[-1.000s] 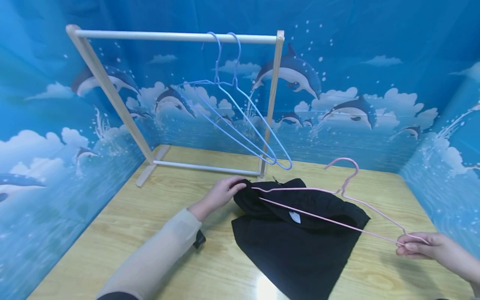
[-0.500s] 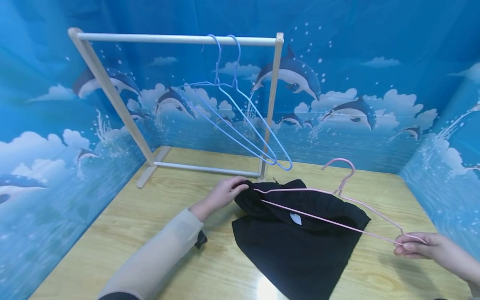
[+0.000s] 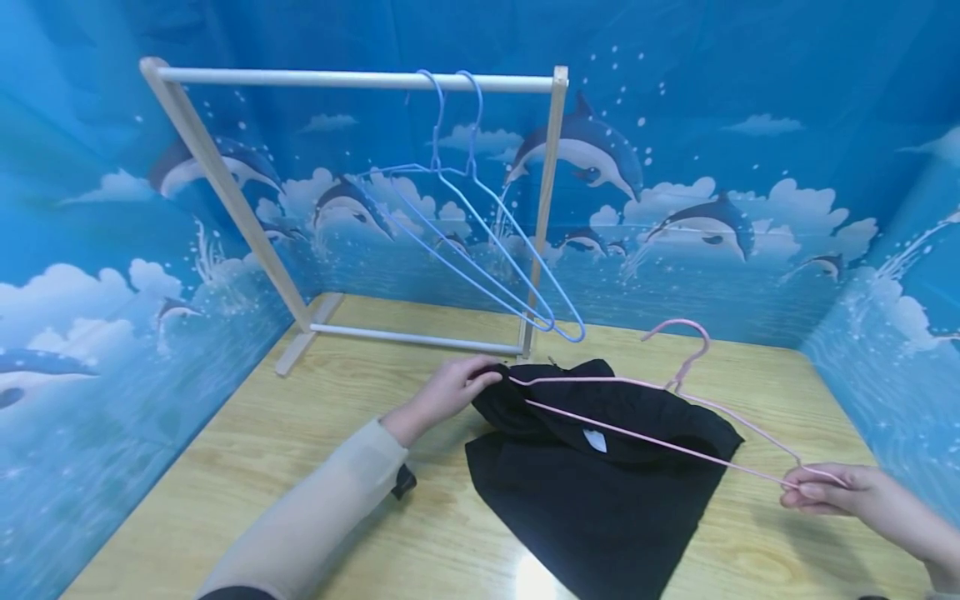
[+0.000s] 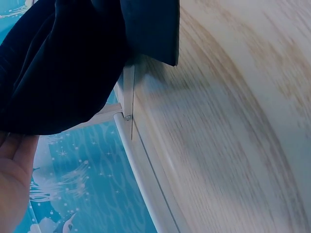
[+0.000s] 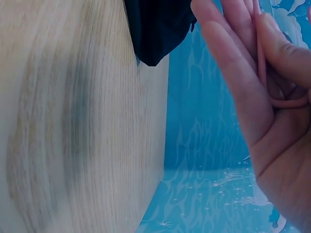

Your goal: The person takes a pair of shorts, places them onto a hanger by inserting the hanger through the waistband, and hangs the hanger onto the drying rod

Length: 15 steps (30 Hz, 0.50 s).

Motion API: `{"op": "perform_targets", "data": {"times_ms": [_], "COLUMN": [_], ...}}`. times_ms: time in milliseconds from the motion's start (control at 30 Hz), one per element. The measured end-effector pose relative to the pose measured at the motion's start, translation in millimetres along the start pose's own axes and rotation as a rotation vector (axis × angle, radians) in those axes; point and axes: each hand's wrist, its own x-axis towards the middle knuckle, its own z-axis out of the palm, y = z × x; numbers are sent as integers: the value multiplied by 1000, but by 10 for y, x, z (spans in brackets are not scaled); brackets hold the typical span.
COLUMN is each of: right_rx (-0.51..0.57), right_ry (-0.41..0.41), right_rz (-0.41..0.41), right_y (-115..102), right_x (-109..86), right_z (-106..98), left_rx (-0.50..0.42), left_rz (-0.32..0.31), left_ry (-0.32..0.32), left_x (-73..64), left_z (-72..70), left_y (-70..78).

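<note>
A black garment (image 3: 592,492) with a gathered waist and a white label (image 3: 596,440) lies on the table, its waist opening raised and facing me. My left hand (image 3: 450,387) grips the left corner of that waist between thumb and fingers. In the left wrist view, the dark cloth (image 4: 63,73) hangs over the fingertips. A pink clothes hanger (image 3: 681,379) crosses the opening, its left end hidden inside the cloth near my left hand. My right hand (image 3: 840,492) pinches its right end, outside the garment. The right wrist view shows the pink wire (image 5: 261,63) between thumb and fingers.
A wood and white clothes rack (image 3: 352,79) stands at the back left. Two blue hangers (image 3: 517,229) hang from its bar, their lower corners just behind the garment. Dolphin-print cloth walls (image 3: 750,167) enclose the wooden table (image 3: 360,417).
The right hand has shifted slightly left with the pink hanger, whose hook leans a little further left. The left hand keeps its grip on the garment's corner.
</note>
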Motion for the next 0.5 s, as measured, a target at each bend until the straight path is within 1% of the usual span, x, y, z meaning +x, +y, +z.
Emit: {"op": "perform_targets", "data": {"times_ms": [100, 200, 367, 500], "right_rx": [-20, -27, 23, 39], "right_ry": [25, 27, -23, -28], "right_rz": [21, 8, -67, -72], "right_y": [-6, -3, 6, 8], "right_x": [12, 23, 65, 72], "right_z": [5, 14, 33, 40], "left_rx": [5, 21, 68, 69], "left_rz": [1, 11, 47, 55], "left_ry": [-4, -9, -4, -6], "left_x": [3, 9, 19, 28], "left_z": [0, 2, 3, -4], "left_y": [9, 18, 35, 52]}}
